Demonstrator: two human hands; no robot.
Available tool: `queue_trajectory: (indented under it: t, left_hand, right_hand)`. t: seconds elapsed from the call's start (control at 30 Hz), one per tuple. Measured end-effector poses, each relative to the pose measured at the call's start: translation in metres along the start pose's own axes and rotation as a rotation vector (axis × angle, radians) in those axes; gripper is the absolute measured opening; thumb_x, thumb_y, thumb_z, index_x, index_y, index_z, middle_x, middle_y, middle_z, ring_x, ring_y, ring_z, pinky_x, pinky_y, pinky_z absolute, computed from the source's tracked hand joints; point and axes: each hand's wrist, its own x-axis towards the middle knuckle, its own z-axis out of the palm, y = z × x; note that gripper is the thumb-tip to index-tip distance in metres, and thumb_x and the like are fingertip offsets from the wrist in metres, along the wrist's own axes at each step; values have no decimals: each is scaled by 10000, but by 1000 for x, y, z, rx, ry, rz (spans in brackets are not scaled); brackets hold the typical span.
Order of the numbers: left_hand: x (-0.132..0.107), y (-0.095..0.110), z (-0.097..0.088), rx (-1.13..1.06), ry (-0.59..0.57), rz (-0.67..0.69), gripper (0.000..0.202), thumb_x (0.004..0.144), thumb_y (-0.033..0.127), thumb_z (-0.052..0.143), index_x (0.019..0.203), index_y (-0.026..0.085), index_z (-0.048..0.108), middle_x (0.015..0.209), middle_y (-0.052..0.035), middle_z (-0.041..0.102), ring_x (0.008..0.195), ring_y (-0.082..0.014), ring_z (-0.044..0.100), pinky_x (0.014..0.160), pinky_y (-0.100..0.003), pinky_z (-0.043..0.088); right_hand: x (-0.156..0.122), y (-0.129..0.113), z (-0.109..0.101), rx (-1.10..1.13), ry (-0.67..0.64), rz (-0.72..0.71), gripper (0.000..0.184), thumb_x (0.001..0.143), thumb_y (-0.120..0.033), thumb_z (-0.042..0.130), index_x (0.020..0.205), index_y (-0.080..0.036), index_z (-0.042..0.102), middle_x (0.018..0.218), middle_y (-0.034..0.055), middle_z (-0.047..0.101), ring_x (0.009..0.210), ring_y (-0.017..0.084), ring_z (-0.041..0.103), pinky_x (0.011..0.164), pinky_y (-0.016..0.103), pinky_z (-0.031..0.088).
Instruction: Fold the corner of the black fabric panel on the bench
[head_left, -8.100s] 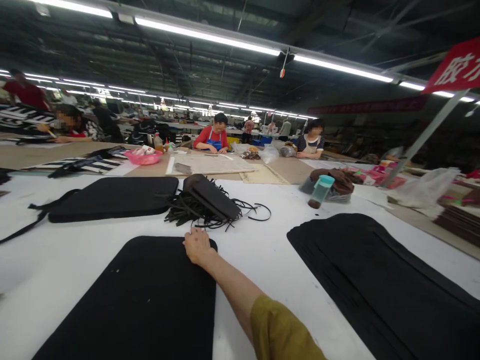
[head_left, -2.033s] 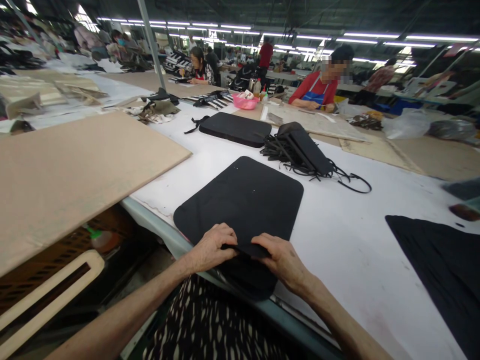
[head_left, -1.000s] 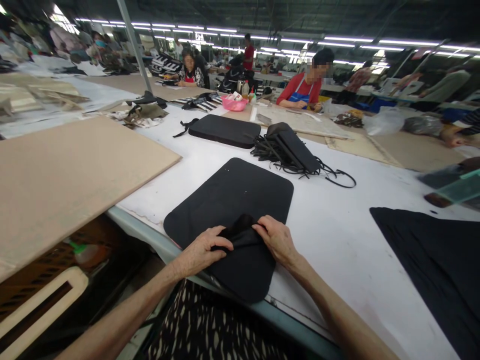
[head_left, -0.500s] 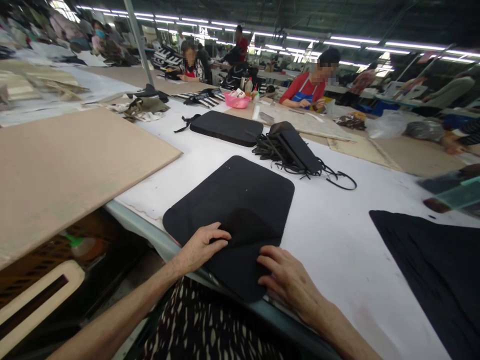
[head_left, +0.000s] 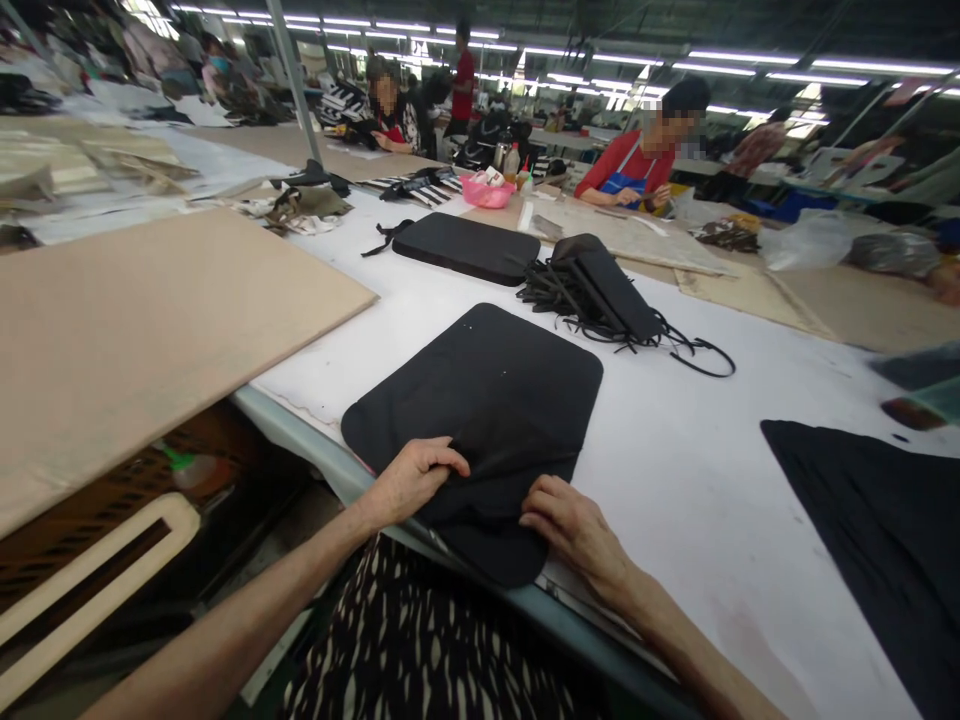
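A black fabric panel (head_left: 480, 385) with rounded corners lies in front of me on the white-topped table, and its near end hangs slightly over the edge. My left hand (head_left: 420, 476) rests on the panel's left part, thumb and fingers pinched together on the fabric. At the panel's right edge my right hand (head_left: 571, 522) has its fingers curled in and closed on the material. Between the two hands the fabric is creased and a little raised. The fingertips of the right hand are partly hidden.
Beyond the panel lie a black padded piece (head_left: 465, 248) and a bundle of black straps (head_left: 600, 290). A tan board (head_left: 172, 330) stands at the left, and more black fabric (head_left: 877, 530) lies at the right. A co-worker (head_left: 637, 170) sits across the table.
Both hands have drawn their fingers in and closed on the panel, and the fabric between them has bunched up. The whole view has shifted slightly.
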Motion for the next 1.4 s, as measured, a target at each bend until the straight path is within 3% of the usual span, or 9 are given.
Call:
queue_trajectory:
  t: [0.13,0.33,0.5,0.6,0.73,0.83,0.93,1.03,1.4]
  left_hand:
    - [-1,9,-5,69,-49,23,325,725,25,365,774,138,666,751,-17,568,729,-139,530,713,-223,395]
    - [-4,17,-11,96,-82,28,200,816,335,558,836,154,641,818,-18,587,835,-187,531,815,-264,381]
    - [-3,9,-4,57,-21,-22,51,776,182,563,783,150,602,783,2,569,777,-152,520,747,-227,403]
    - [-3,6,0,27,64,-67,255,790,146,504,1038,174,556,736,20,540,704,-133,512,682,-212,420]
    - [-4,3,2,51,160,-81,527,845,179,431,1350,189,280,752,10,545,676,-133,523,690,-231,452]
    - [-3,1,1,62,185,-21,471,849,172,414,1316,208,361,1013,-39,577,918,-168,538,895,-305,414]
    - [-1,-3,0,78,115,34,286,824,123,391,966,187,630,895,-7,617,875,-152,551,990,-346,344]
    - [0,-3,0,99,57,45,302,733,37,367,697,157,642,695,17,584,732,-127,543,946,-336,383]
    - [-1,11,-3,120,-19,-6,264,760,72,398,809,149,645,807,2,603,818,-154,545,867,-256,393]
  right_hand:
    - [6,-3,-8,64,13,21,279,941,-325,353,765,-205,532,799,19,537,767,150,513,682,269,412]
    - [26,-10,-17,-70,120,39,261,942,-291,335,747,-203,484,769,15,532,727,151,496,668,283,395]
    - [32,-15,-20,-162,322,94,216,929,-299,349,818,-202,508,825,41,556,774,181,510,705,310,403]
    - [15,-18,-18,-141,507,78,142,916,-281,387,905,-200,504,911,66,554,847,199,510,765,329,397]
    - [-13,-17,-11,-67,207,-17,101,898,-267,455,849,-214,526,876,39,548,810,182,511,726,301,406]
    - [-22,-12,-5,-5,77,56,150,811,-273,607,933,-222,534,1019,42,522,917,198,489,779,305,408]
    - [-19,-10,0,37,69,134,155,765,-217,655,862,-217,535,958,17,521,893,182,486,756,285,410]
    - [-11,-10,4,0,76,176,102,784,-195,631,750,-210,535,826,-5,518,818,166,488,710,273,401]
    - [-4,-7,3,-94,112,95,238,931,-256,384,738,-198,512,771,18,512,766,177,470,718,314,381]
